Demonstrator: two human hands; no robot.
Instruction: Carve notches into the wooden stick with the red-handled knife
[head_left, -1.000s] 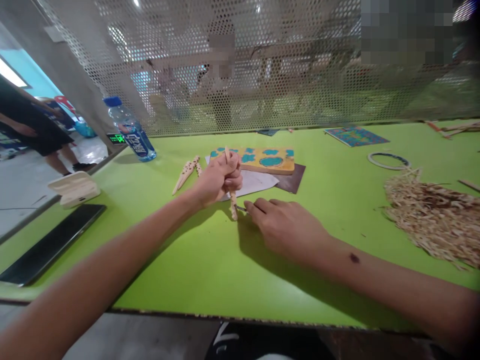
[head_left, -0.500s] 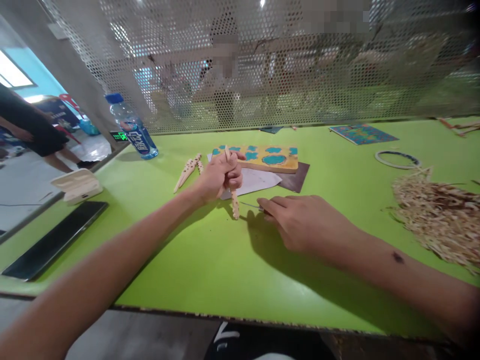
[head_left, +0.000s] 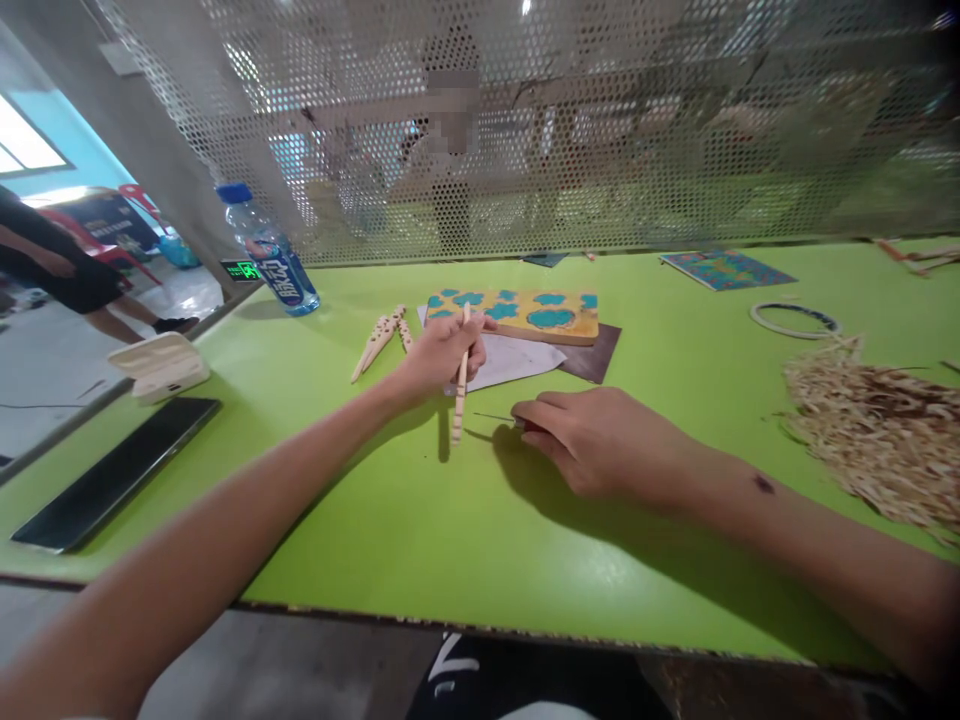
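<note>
My left hand (head_left: 448, 354) is closed round a thin, pale notched wooden stick (head_left: 459, 405), whose lower end points down toward the green table (head_left: 420, 540). To its right, my right hand (head_left: 592, 435) grips a tool (head_left: 519, 424) with a thin metal tip and a reddish handle, mostly hidden by the fingers. The tip lies a short way right of the stick, apart from it. Behind my left hand is a yellow block with blue patches (head_left: 551, 318), by a white paper (head_left: 517, 360) and a dark sheet (head_left: 600, 357). Carved wooden pieces (head_left: 379, 342) rest to the left.
At left are a bottle (head_left: 277, 270), an open white case (head_left: 161, 368) and a dark phone (head_left: 116, 475). Wood shavings (head_left: 885, 440), a ring (head_left: 795, 319) and a patterned sheet (head_left: 727, 269) lie at right. Perforated metal (head_left: 600, 150) stands behind. A person (head_left: 67, 260) stands far left.
The stick has turned in my left hand, and its lower end has shifted slightly left. My right hand and the tool have moved very little.
</note>
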